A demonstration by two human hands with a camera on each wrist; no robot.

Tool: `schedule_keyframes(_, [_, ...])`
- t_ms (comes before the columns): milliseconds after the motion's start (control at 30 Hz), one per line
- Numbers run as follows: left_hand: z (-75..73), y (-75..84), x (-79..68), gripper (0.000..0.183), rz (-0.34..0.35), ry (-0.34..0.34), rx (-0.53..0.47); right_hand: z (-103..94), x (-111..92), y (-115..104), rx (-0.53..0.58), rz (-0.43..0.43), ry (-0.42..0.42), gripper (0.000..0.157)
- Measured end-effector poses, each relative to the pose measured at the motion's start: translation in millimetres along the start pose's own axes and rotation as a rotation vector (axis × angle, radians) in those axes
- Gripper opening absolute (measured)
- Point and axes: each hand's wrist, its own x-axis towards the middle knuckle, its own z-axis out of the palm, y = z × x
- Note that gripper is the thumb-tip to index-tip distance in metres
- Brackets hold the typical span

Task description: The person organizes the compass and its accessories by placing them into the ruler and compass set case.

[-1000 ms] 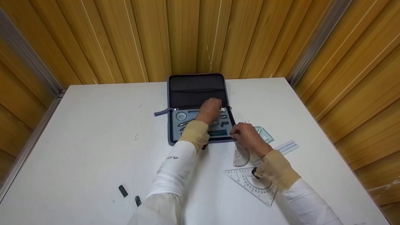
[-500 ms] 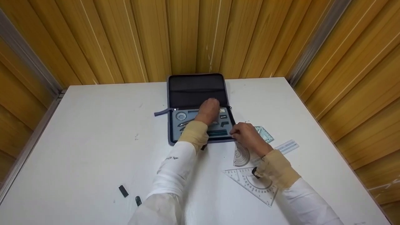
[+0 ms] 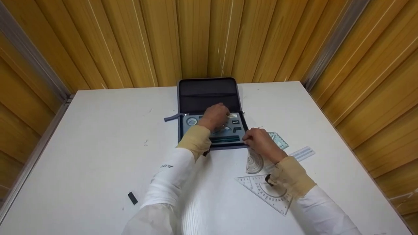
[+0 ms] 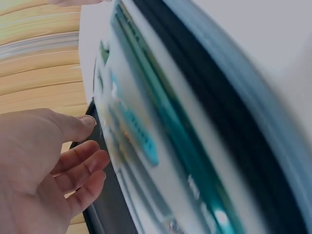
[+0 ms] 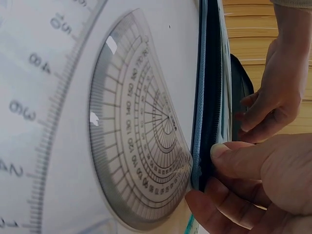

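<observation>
A zip case (image 3: 207, 89) lies unfolded at the back of the table, its lid against the wall side. Its grey tray (image 3: 216, 134) carries dark green pencils (image 3: 225, 139), a sharpener (image 3: 235, 122) and a round dial-like piece (image 3: 192, 121). My left hand (image 3: 214, 116) hovers over the tray's back part. In the left wrist view its thumb stands apart from loosely bent fingers (image 4: 80, 178), with nothing between them. At the tray's front right corner, my right hand (image 3: 259, 140) pinches the case's edge, thumb inside by the zip and fingers outside.
A clear protractor (image 5: 141, 126) lies just in front of the case, with a large clear set square (image 3: 271, 195) nearer. Beside the right hand are a teal-marked set square (image 3: 279, 140) and a ruler (image 3: 302, 153). A small black block (image 3: 132, 198) lies at front left.
My left hand has shifted a little left over the tray, uncovering more of its right side. The left sleeve now hides a small dark piece at the front. My right hand keeps its grip.
</observation>
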Motion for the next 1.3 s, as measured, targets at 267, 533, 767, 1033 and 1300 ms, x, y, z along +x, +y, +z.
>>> schedule_keyframes(267, [-33.3,-18.1,-22.1,0.034,0.039,0.006,-0.059,-0.5,4,1,0.004,-0.016,0.003,0.011])
schedule_keyframes(533, [-61.2,-36.4,-69.0,0.033,0.162,0.118,-0.012,-1.6,6,1,0.004,-0.002,-0.011,0.011])
schedule_keyframes(767, [-74.8,-52.8,-125.6,0.032,0.237,0.151,0.024,-2.4,6,2,-0.005,-0.011,-0.009,0.009])
schedule_keyframes(1033, [-74.2,-69.7,-185.5,0.037,0.238,0.168,0.061,-3.6,6,4,0.000,-0.008,-0.016,0.010])
schedule_keyframes(1300, [-57.8,-84.6,-245.9,0.040,0.130,0.132,0.053,-3.2,7,3,-0.003,0.006,-0.032,0.012])
